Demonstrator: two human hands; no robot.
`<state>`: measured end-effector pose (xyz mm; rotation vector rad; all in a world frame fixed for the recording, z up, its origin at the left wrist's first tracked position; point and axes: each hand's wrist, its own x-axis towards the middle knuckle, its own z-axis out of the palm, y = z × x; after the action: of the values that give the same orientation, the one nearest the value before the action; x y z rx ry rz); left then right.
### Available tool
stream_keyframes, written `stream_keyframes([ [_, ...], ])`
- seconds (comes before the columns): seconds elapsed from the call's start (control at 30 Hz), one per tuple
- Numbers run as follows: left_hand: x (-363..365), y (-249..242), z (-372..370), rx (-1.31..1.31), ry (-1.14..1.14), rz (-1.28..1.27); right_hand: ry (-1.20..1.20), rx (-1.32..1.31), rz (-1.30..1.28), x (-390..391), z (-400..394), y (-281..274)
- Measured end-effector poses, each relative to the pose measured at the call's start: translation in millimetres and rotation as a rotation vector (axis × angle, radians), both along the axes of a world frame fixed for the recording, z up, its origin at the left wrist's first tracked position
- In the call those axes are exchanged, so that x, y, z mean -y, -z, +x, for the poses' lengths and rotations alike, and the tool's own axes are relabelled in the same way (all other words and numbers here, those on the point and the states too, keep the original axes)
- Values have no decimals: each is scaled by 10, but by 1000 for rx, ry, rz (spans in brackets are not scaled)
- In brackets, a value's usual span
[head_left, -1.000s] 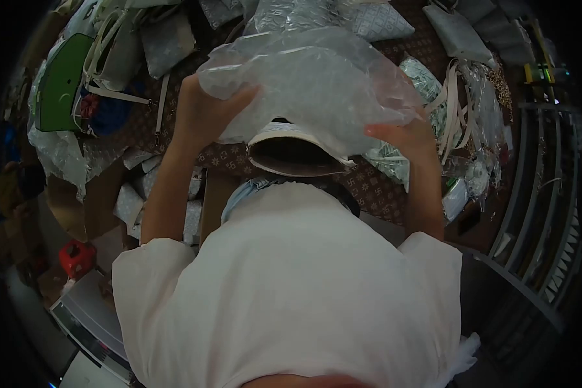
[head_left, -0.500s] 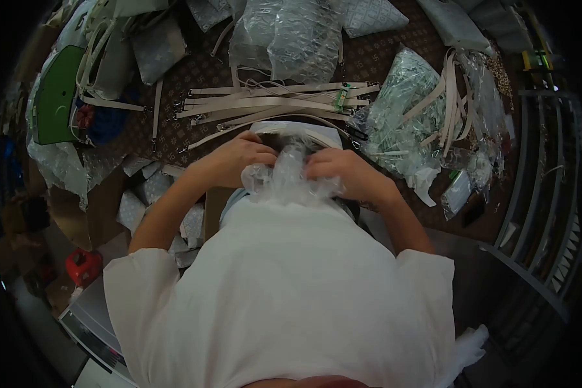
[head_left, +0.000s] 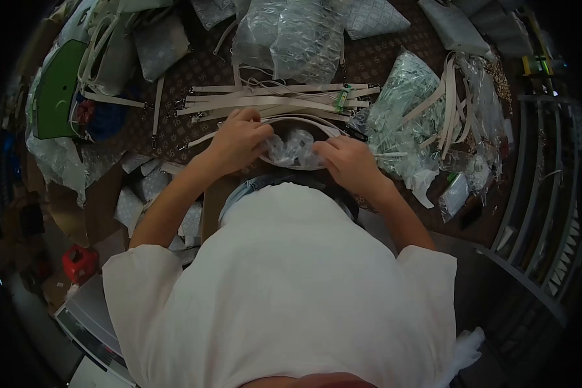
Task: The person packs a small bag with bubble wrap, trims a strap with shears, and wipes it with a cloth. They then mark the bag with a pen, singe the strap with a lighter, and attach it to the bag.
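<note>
A pale handbag point(head_left: 328, 130) stands at the table's near edge, in front of my body, with its mouth spread wide. Inside that mouth sits a crumpled clear plastic bag point(head_left: 292, 147). My left hand point(head_left: 241, 139) is closed on the handbag's left edge, its fingers curled at the rim. On the opposite side my right hand point(head_left: 350, 161) pinches the right edge between thumb and fingers. Just beyond lie several beige straps point(head_left: 258, 103) with metal clips, and a small green packet point(head_left: 342, 97) rests on them.
A heap of clear plastic wrappers point(head_left: 404, 119) lies to the right, with loose beige straps point(head_left: 456, 103) beside it. Wrapped bundles point(head_left: 291, 39) are at the back. A green panel point(head_left: 59, 90) leans at the left. Metal racking point(head_left: 530, 194) borders the right side.
The crumpled clear plastic bag has gone down into the handbag's mouth from above its near edge. My hands have moved apart onto the rim, the left one shifting left and away from me.
</note>
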<state>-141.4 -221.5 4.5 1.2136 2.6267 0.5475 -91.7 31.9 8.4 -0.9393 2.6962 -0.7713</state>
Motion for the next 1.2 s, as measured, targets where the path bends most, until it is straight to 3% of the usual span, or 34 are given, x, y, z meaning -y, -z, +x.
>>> stream_keyframes([
  [0.03, -37, 13, 21, -3, 1, 3, 35, 105, 258, 13, -22, 112],
  [0.07, -74, 9, 8, -68, -4, -66, 37, 91, 262, 3, -43, 87],
  [0.13, -125, -69, 84, -123, -13, -140, 161, -15, 24, 8, 31, 52],
  [0.17, -146, -188, 111, -155, -54, 68, 163, -19, 20, 22, 18, -17],
  [0.2, -169, -248, 120, -183, -95, 277, 136, -191, -29, 36, -5, -136],
  [0.23, -198, -217, 125, -177, -97, 274, 108, -355, -76, 44, 0, -190],
  [0.27, -229, -141, 127, -60, 57, 91, 105, -345, -77, 36, -2, -92],
  [0.3, -246, -34, 128, 57, 210, -91, -40, -209, 173, 18, -19, 79],
  [0.33, -219, 219, 104, 20, 204, -173, -186, -73, 421, 5, -19, 180],
  [0.37, -223, 164, 91, 19, 205, -174, -184, -74, 420, 12, -9, 192],
  [0.43, -242, 0, 5, 393, 81, -242, -139, -85, 443, 32, -37, 188],
  [0.47, -244, -16, 35, 389, 77, -243, -142, -90, 442, 22, -8, 159],
  [0.53, -232, -70, 88, 328, 77, -71, 25, -27, 53, 13, -52, 33],
  [0.57, -255, -30, 141, 192, 43, 69, 117, -159, -153, 73, -123, -77],
  [0.6, -297, -14, 143, 175, 34, 62, 108, -175, -162, 144, -213, -95],
  [0.67, -411, 24, 141, 220, -5, 3, 186, -625, -99, 257, -420, -112],
  [0.7, -450, 72, 157, 216, -8, 2, 126, -635, -10, 285, -493, 85],
  [0.73, -480, 130, 184, 70, 144, -74, 126, -634, -12, 326, -532, 274],
  [0.77, -501, 176, 222, -74, 294, -150, 32, -394, 141, 375, -556, 448],
  [0.8, -522, 208, 269, -69, 291, -150, -64, -152, 290, 417, -590, 516],
  [0.87, -555, 242, 332, -227, 293, 38, 30, -98, 332, 451, -704, 533],
  [0.9, -554, 241, 323, -222, 286, 39, 129, -44, 373, 463, -728, 533],
  [1.0, -549, 229, 298, -185, 197, 141, 131, -110, 374, 490, -714, 535],
  [1.07, -556, 238, 304, 129, 178, -187, 138, -98, 383, 506, -621, 492],
  [1.2, -637, 537, 387, 138, 257, -45, 205, -66, 342, 524, -499, 518],
])
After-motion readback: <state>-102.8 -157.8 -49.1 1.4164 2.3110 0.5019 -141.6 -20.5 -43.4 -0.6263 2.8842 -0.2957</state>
